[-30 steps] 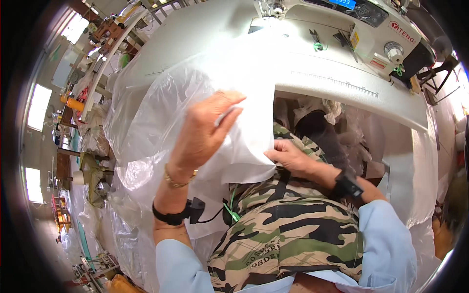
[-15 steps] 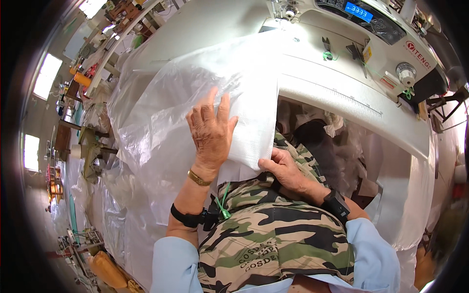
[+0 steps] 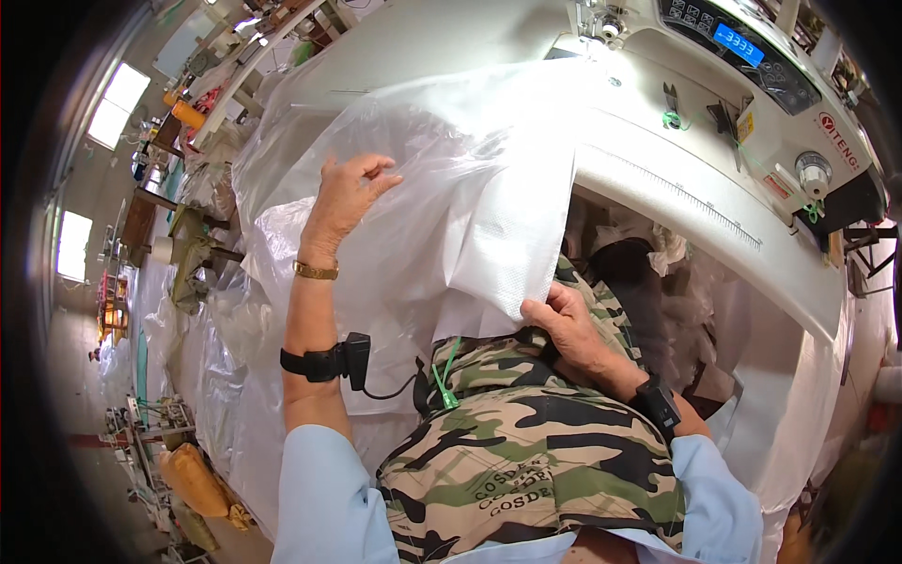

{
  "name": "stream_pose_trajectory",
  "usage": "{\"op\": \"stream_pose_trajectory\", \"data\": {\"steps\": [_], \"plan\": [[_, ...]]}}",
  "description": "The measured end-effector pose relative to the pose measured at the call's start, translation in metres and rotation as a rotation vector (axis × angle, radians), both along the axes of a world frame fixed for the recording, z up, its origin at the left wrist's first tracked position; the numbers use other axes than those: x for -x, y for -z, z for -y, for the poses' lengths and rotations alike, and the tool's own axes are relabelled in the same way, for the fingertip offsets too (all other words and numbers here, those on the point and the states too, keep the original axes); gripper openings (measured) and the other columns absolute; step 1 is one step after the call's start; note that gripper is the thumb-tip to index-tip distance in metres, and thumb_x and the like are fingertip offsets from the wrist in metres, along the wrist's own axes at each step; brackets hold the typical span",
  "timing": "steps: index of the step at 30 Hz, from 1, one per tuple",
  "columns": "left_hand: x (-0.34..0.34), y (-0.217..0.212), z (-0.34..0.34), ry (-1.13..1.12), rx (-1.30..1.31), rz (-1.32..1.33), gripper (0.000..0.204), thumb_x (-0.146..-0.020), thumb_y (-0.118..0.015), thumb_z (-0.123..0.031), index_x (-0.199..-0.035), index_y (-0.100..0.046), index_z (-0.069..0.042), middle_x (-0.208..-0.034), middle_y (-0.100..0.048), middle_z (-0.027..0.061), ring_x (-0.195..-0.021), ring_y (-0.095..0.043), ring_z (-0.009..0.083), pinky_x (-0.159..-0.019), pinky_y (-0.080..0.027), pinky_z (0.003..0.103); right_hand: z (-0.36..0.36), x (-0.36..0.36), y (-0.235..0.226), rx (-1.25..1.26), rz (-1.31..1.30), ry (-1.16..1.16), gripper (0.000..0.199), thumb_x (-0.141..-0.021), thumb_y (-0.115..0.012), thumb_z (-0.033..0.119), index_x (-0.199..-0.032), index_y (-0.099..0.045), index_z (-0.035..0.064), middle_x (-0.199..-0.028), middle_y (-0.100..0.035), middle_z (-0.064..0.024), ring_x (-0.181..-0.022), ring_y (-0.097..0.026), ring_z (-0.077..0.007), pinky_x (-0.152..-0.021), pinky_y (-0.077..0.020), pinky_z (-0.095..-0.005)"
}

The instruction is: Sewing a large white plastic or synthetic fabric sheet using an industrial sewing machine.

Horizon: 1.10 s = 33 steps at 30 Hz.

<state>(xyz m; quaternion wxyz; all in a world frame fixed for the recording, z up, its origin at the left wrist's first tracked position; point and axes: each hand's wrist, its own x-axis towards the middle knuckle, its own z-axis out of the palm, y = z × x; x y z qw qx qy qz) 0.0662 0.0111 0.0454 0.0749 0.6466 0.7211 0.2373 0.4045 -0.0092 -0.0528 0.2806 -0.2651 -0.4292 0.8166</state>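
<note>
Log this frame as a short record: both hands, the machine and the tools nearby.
Left hand: above translucent film, fingers loosely curled, no grip visible
Right hand: pinching the white sheet at its lower right corner
Sewing machine: upper right, display lit
Tools: dark snips with green at the handles, on the worktable

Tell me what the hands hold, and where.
Right hand: white sheet, near its lower right corner. Left hand: cannot tell whether it grips the clear film.
</note>
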Motion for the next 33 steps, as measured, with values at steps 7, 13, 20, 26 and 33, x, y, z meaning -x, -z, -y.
{"op": "stream_pose_trajectory", "data": {"steps": [7, 13, 20, 26, 33], "plan": [[-0.049, -0.052, 0.024, 0.214, -0.098, 0.249, 0.014, -0.086, -0.070, -0.009, -0.081, -0.065, 0.003, -0.071, -0.060, -0.0004, -0.074, -0.055, 0.0076, -0.071, -0.045, 0.024, 0.001, 0.002, 0.003, -0.055, 0.021, 0.013, 0.028, -0.096, -0.060, 0.016, -0.115, -0.063, -0.0047, -0.102, -0.067, -0.0040, -0.090, -0.059, -0.0088, -0.083, -0.0475, -0.0263], [-0.128, -0.032, 0.068, 0.332, 0.167, 0.737, 0.009, -0.091, -0.065, -0.006, -0.084, -0.063, 0.000, -0.074, -0.058, -0.0027, -0.071, -0.051, 0.0050, -0.064, -0.042, 0.022, 0.004, 0.006, -0.009, -0.113, -0.029, 0.031, 0.030, -0.096, -0.061, 0.015, -0.119, -0.062, -0.0028, -0.105, -0.066, -0.0024, -0.092, -0.057, -0.0076, -0.084, -0.0462, -0.0250], [-0.165, 0.036, 0.090, 0.176, 0.238, 1.066, 0.009, -0.097, -0.059, -0.007, -0.102, -0.062, 0.000, -0.074, -0.054, -0.0047, -0.065, -0.046, 0.0023, -0.058, -0.038, 0.018, 0.014, -0.005, -0.023, -0.178, -0.017, 0.057, 0.019, -0.096, -0.060, 0.011, -0.112, -0.060, 0.0003, -0.099, -0.064, -0.0009, -0.090, -0.058, -0.0060, -0.082, -0.0471, -0.0238], [-0.168, 0.037, 0.088, 0.246, 0.098, 0.671, 0.010, -0.097, -0.058, -0.007, -0.098, -0.062, 0.002, -0.073, -0.056, 0.0012, -0.064, -0.050, 0.0064, -0.057, -0.041, 0.024, 0.020, -0.002, -0.014, -0.589, 0.180, 0.107, 0.013, -0.093, -0.063, 0.009, -0.090, -0.056, -0.0018, -0.080, -0.057, -0.0061, -0.077, -0.054, -0.0118, -0.070, -0.0446, -0.0284], [-0.150, 0.051, 0.081, 0.239, 0.171, 0.710, 0.015, -0.098, -0.057, -0.011, -0.090, -0.059, 0.001, -0.069, -0.051, 0.0002, -0.065, -0.047, 0.0070, -0.059, -0.041, 0.024, 0.020, 0.009, -0.017, -0.970, 0.315, 0.133, 0.012, -0.086, -0.066, 0.006, -0.095, -0.059, 0.0035, -0.080, -0.058, -0.0114, -0.078, -0.057, -0.0304, -0.072, -0.0432, -0.0390]]}}
